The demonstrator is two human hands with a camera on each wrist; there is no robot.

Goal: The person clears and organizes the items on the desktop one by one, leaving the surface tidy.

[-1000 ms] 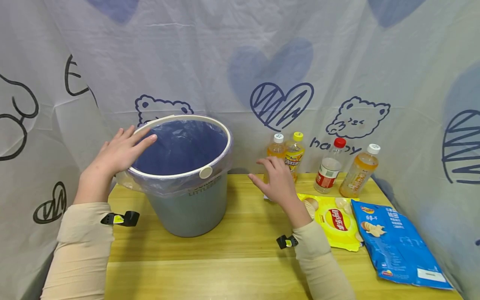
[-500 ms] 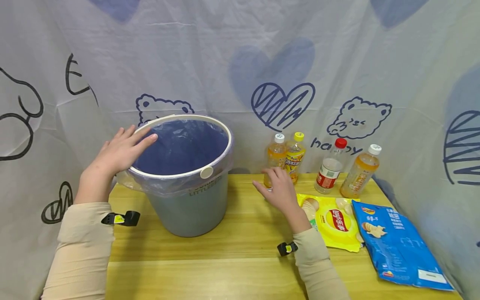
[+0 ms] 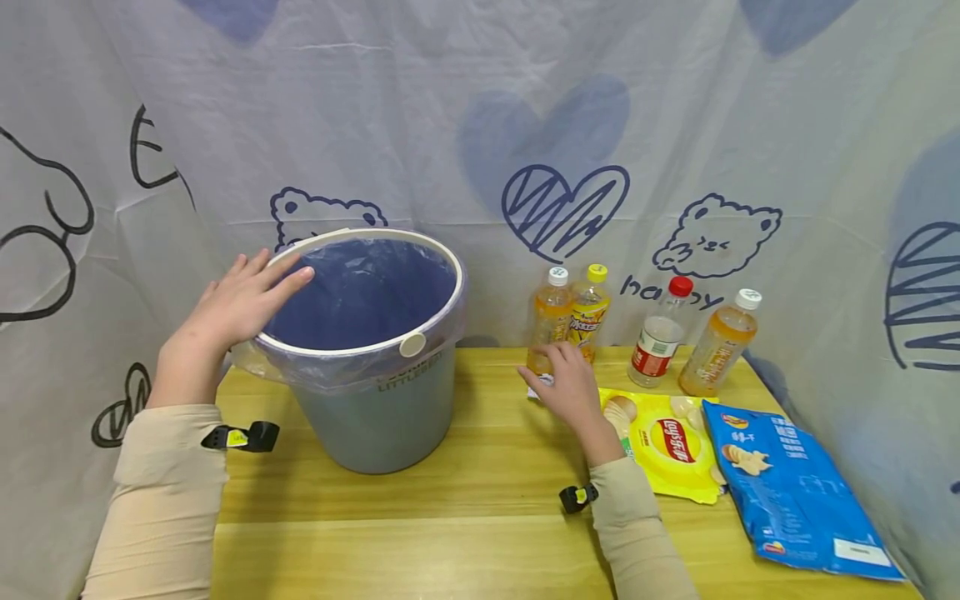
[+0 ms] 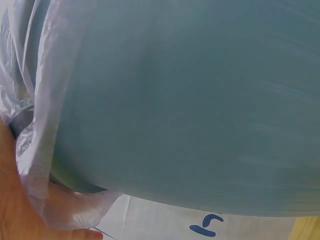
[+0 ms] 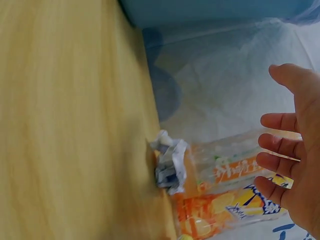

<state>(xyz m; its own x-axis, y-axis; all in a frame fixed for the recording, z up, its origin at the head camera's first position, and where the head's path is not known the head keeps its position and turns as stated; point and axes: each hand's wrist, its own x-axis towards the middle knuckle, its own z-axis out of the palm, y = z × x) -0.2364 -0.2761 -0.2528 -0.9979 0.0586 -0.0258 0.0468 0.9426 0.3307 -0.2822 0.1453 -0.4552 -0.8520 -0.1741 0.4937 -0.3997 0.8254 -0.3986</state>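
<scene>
- Head view: our left hand (image 3: pixel 232 312) rests with straight fingers on the rim of the bin (image 3: pixel 371 350), which stands on the wooden surface (image 3: pixel 480 500).
- Our right hand (image 3: pixel 573 387), fingers relaxed and holding nothing, is just over a crumpled paper (image 5: pixel 169 161) beside the bottles (image 3: pixel 567 318).

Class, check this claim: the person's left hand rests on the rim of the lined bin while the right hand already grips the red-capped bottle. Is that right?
Not quite. The left hand does rest on the lined bin, but the right hand grips nothing: the right wrist view shows its fingers open beside the orange drink bottles. The red-capped bottle stands apart.
</scene>
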